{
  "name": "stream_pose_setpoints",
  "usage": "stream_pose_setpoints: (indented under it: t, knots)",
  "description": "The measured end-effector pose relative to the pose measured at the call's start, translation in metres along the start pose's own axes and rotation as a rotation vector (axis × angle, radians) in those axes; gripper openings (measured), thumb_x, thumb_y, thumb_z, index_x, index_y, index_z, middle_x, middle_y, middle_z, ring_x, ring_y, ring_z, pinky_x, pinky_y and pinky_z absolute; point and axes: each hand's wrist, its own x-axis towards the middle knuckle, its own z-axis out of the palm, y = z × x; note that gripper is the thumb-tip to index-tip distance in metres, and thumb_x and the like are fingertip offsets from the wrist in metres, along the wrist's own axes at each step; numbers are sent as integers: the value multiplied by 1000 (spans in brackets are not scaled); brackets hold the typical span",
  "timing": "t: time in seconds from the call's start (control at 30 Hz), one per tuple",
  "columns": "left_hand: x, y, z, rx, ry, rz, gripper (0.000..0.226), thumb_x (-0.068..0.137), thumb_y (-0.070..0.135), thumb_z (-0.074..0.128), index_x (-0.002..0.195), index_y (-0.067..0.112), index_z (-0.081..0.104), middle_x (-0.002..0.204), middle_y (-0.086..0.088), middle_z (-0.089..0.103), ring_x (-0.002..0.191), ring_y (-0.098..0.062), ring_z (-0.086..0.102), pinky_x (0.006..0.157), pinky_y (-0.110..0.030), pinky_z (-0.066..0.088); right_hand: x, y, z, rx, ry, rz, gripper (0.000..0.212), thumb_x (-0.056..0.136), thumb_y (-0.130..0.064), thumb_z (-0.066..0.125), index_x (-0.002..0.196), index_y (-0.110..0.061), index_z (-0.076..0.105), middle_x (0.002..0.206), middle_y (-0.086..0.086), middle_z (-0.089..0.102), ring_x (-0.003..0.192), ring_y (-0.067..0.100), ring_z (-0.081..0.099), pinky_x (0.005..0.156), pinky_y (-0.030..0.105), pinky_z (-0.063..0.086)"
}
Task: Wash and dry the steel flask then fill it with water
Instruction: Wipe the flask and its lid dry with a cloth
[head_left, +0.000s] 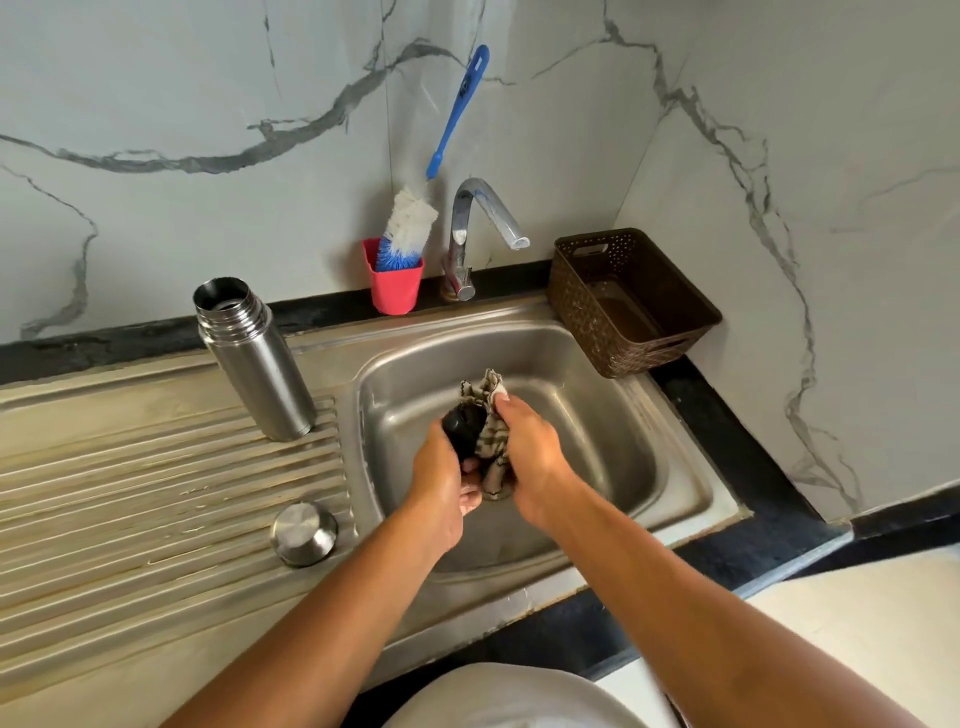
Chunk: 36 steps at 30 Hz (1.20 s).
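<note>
- Steel flask (254, 358) is stood upright and uncapped on the drainboard (156, 493), well to the left of the fingers.
- Black stopper (462, 428) is gripped by the curled fingers of the left hand (441, 483), above the sink (597, 332).
- Striped cloth (485, 395) is pinched in the right hand (530, 457) and pressed against the stopper.
- Steel cap (304, 532) is laid on the drainboard, beside the left wrist.

A blue-handled bottle brush (410, 223) stands in a red cup (395, 293) at upper centre; a brown perforated basket (571, 312) sits further right.
</note>
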Motion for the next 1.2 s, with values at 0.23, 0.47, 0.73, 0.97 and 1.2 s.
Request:
stream_pose_setpoints:
  t: [0.23, 0.47, 0.73, 0.97, 1.2]
  knots:
    - [-6, -1, 0, 39, 3, -22, 46, 107, 38, 36, 80, 15, 65, 54, 1, 63, 37, -10, 50, 36, -16, 30, 6, 11, 2, -28, 61, -30, 28, 110, -32, 45, 113, -14, 66, 103, 12, 76, 90, 31, 73, 71, 35, 57]
    - [15, 1, -10, -15, 76, -116, 56, 108, 51, 33, 92, 14, 72, 70, -7, 72, 54, -20, 65, 43, -22, 45, -4, 38, -12, -1010, -28, -626, 42, 112, -36, 39, 150, -25, 50, 135, 2, 56, 110, 20, 61, 93, 38, 54]
    - [-1, -5, 1, 319, 21, -26, 52, 110, 47, 28, 70, 21, 46, 49, 4, 35, 36, -8, 24, 34, -20, 15, 32, 13, -21, -1112, 42, -522, 32, 108, -33, 37, 117, -27, 67, 114, 4, 70, 103, 28, 66, 89, 47, 55]
    - [5, 11, -5, 326, 24, -21, 51, 110, 48, 33, 73, 20, 54, 49, 1, 42, 33, -10, 30, 31, -21, 20, 3, 27, -12, -1516, 22, -692, 47, 105, -30, 43, 151, -28, 39, 141, 9, 49, 110, 37, 59, 82, 51, 58]
    - [1, -22, -13, 925, -3, 537, 47, 111, 50, 24, 112, 24, 63, 101, -3, 72, 97, -26, 67, 89, -46, 54, 28, -36, -21, -1117, -225, 43, 21, 97, -18, 54, 94, -6, 72, 93, 13, 71, 96, 38, 73, 70, 38, 58]
